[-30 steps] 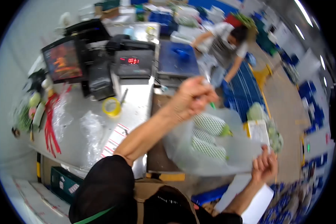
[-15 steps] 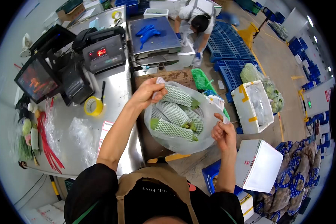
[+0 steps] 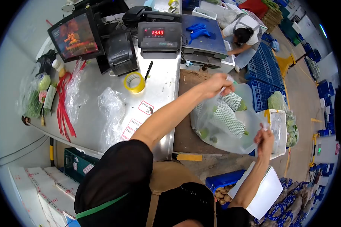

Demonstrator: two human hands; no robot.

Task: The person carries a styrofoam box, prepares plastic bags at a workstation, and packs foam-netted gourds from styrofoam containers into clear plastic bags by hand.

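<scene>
A clear plastic bag (image 3: 208,126) is held by its rim in both hands, over a brown surface beside the steel table. Inside it lie several long green vegetables (image 3: 230,119) in white foam nets; the film hides some of them. Bunched film at the far rim is pinched in my left hand (image 3: 218,86). At the right side of the opening, my right hand (image 3: 264,140) has closed fingers on the rim. The mouth of the bag is spread between my hands.
On the steel table (image 3: 85,109) are yellow tape (image 3: 134,82), a black pen (image 3: 149,70), printed labels (image 3: 133,124) and red straps (image 3: 63,106). A scale display (image 3: 159,36) stands behind. A co-worker (image 3: 244,36) bends near blue pallets (image 3: 267,62). Potatoes (image 3: 222,193) fill a blue crate.
My view has turned left, so the table shows more. Both hands still grip the bag, which now looks tilted, its vegetables less exposed. The display's red digits differ. The co-worker bends lower.
</scene>
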